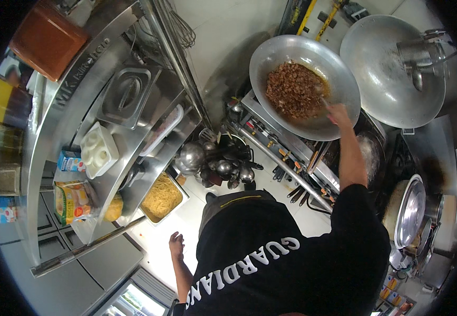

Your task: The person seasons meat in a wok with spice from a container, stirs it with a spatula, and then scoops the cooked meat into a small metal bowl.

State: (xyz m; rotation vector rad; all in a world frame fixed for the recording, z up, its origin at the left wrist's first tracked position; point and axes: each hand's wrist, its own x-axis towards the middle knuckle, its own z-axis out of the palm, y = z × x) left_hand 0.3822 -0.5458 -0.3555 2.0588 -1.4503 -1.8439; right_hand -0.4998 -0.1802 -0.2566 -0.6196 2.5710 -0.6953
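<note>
My right hand (337, 114) is closed around the handle of a metal stirring utensil (323, 100) over a large wok. Its far end dips into the food, so I cannot tell whether it is a spoon or a spatula. Dark brown minced meat (294, 89) is heaped in the wok (270, 52), with yellowish oil along one side. The wok rests on the stove (313, 158). My left hand (176, 246) hangs low at my left side, fingers loosely bent and apart, holding nothing. Nearest to it is a metal tray of yellow noodles or shreds (161, 197).
A big metal lid or pan (391, 68) stands behind the wok at the right, beside a metal strainer (423, 55). Ladles and spoons (223, 163) hang in a cluster in the middle. Steel shelves at left hold a lidded container (126, 97), an egg tray (99, 150) and a food bag (73, 200).
</note>
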